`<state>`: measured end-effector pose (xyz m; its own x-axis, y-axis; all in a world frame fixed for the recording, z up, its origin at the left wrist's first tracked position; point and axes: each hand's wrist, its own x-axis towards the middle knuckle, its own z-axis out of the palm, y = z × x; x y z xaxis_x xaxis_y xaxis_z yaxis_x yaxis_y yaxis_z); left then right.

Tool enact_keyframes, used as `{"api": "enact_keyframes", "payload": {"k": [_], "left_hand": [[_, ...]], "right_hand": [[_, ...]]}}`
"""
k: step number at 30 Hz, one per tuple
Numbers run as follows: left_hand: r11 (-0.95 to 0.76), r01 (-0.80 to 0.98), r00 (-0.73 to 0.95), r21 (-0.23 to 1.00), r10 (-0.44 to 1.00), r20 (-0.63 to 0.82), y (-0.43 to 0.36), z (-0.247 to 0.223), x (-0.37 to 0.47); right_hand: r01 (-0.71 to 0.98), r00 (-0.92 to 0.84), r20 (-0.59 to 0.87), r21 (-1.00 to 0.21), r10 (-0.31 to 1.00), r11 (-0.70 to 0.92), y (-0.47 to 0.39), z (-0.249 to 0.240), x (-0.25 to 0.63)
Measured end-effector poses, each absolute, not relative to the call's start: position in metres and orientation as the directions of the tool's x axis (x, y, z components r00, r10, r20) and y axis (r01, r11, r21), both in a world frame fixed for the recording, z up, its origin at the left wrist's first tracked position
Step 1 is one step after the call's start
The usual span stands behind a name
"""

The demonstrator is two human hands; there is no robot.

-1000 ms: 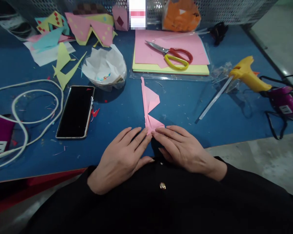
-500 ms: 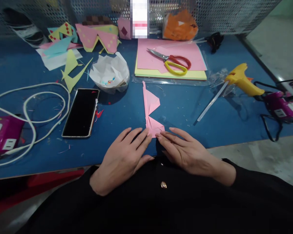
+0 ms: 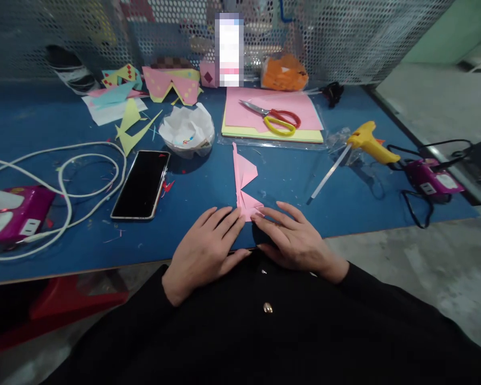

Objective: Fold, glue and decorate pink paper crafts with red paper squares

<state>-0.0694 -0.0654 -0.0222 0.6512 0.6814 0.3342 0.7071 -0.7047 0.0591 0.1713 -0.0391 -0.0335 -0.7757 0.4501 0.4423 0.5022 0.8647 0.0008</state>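
A folded pink paper piece (image 3: 247, 172) lies on the blue table (image 3: 288, 160), with a long narrow strip along its left side and pointed flaps on its right. My left hand (image 3: 210, 248) rests palm down, fingers outstretched, its index fingertip on the lower left of the paper. My right hand (image 3: 294, 238) is also spread, with fingertips on the paper's lower right corner. Both thumbs are near the table's front edge. The fingertips cover part of the paper's near end.
Scissors (image 3: 278, 120) lie on coloured paper sheets (image 3: 232, 131). To the left are a phone (image 3: 141, 184), a paper-lined bowl (image 3: 186, 131), a white cable (image 3: 69, 208) and a purple power strip (image 3: 36, 206). A yellow glue gun (image 3: 369, 143) is at right.
The camera view has tilted up and shifted, so the table items appear lower. Both hands stay on the near end of the pink paper, with little movement against it.
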Motion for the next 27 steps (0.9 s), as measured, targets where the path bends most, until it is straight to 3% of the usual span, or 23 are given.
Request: {"api": "enact_keyframes", "payload": {"k": [8, 16, 27], "left_hand": [[-0.691, 0.722, 0.624, 0.018, 0.663, 0.414, -0.0694, -0.0276, -0.0678], [-0.68, 0.728, 0.596, 0.084, 0.689, 0.413, -0.0693, -0.0274, -0.0673], [-0.683, 0.728, 0.597, 0.062, 0.675, 0.433, -0.0691, -0.03, -0.0667]], "right_hand": [[0.531, -0.762, 0.478, 0.075, 0.436, 0.844, -0.0409, -0.0364, 0.1684], [0.53, -0.749, 0.487, 0.032, 0.45, 0.847, -0.0413, -0.039, 0.1679], [0.514, -0.762, 0.484, 0.048, 0.43, 0.857, -0.0393, -0.039, 0.1689]]}}
